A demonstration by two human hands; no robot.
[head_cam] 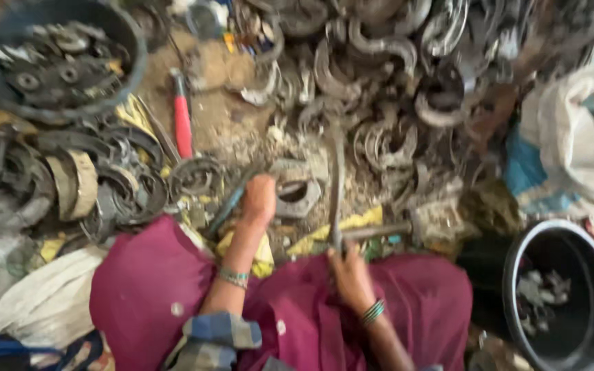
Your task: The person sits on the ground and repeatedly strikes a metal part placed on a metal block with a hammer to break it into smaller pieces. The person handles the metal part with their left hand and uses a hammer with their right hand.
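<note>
Hands worked low: left hand [259, 199] fisted round a blue-handled tool [225, 209] at twelve o'clock, right hand [350, 275] gripping a hammer [336, 185]; steadier aim looked wise.

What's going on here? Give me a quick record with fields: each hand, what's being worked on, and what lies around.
left hand: gripped on a blue-handled tool, by a curved metal piece
right hand: gripped on a long metal bar standing upright
ground ahead: pile of curved metal pieces, blurred
loose tool: red-handled hammer lying on the dirt
containers: dark basin of metal parts at upper left; black bucket at lower right
side: white sack at right
</note>
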